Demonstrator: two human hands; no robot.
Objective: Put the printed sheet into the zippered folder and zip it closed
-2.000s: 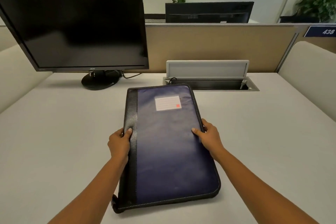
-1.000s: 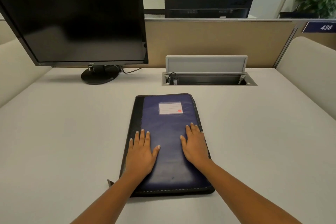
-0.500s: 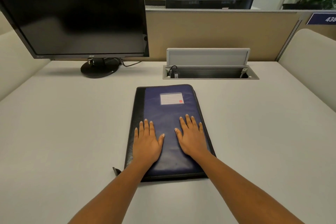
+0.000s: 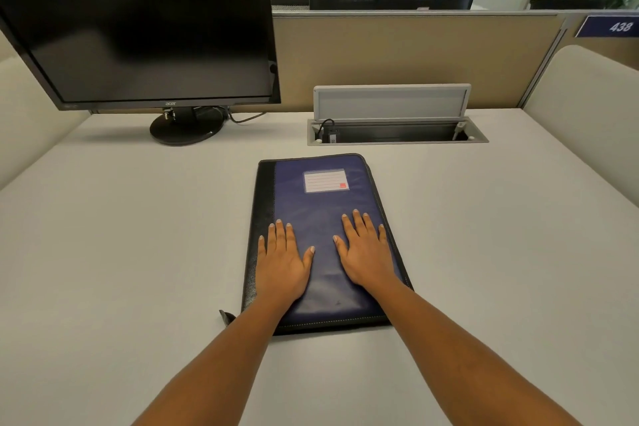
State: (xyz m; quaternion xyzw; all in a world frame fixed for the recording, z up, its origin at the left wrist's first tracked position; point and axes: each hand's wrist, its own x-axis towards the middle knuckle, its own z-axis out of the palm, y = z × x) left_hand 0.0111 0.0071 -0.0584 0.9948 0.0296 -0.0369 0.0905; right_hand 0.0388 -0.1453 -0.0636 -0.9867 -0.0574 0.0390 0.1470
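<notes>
two flat hands: left hand, right hand, press closed folder before monitor.

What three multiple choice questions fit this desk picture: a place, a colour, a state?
1. Where does the zippered folder lie?
A. flat on the desk, before the cable box
B. in a drawer
C. on a shelf
2. What colour is its cover?
A. red
B. green
C. blue with a black strip
3. How are the left hand and right hand placed?
A. gripping its edges
B. flat on the cover
C. lifted off
Answers: 1 A, desk shows all around it; 2 C, blue beside a black spine strip; 3 B, fingers lie straight on it.
</notes>
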